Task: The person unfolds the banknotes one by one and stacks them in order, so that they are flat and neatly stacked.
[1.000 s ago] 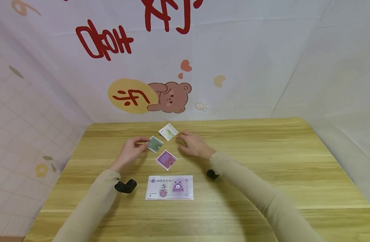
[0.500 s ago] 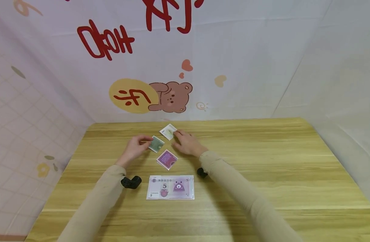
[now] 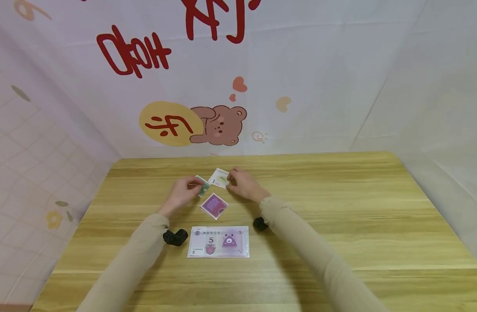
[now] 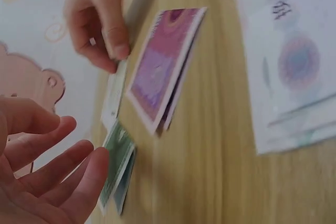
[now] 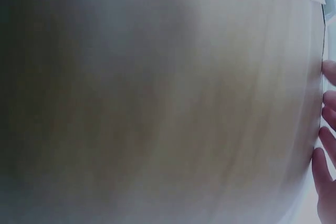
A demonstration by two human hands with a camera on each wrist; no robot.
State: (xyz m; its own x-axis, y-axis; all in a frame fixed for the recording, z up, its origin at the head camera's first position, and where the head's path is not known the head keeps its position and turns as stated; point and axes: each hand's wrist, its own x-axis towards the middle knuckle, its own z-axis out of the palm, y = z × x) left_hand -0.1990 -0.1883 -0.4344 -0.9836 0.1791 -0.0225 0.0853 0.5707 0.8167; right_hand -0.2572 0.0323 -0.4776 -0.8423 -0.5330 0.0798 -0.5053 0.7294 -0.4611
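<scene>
My left hand (image 3: 183, 193) is at the small folded green play banknote (image 3: 204, 189). In the left wrist view its fingers (image 4: 79, 174) are loosely spread beside the green note, with no clear pinch on it. The right hand (image 3: 244, 185) pinches the right edge of a white folded play banknote (image 3: 219, 178) marked 1, between thumb and fingertips. The white note's corner meets the green one. Nearer to me lies a folded purple play banknote (image 3: 214, 206), apart from both hands. In the right wrist view only some fingertips (image 5: 328, 100) show at the right edge.
A flat stack of larger play banknotes (image 3: 218, 242), with a purple 5 on top, lies nearer on the wooden table (image 3: 339, 225). A white printed cloth (image 3: 308, 78) hangs behind the table. Black wrist devices (image 3: 176, 237) sit below both sleeves.
The right hand has taken hold of the white note and brought it slightly nearer, turned, against the green one. My left hand has shifted right over the green note. The purple note stays put.
</scene>
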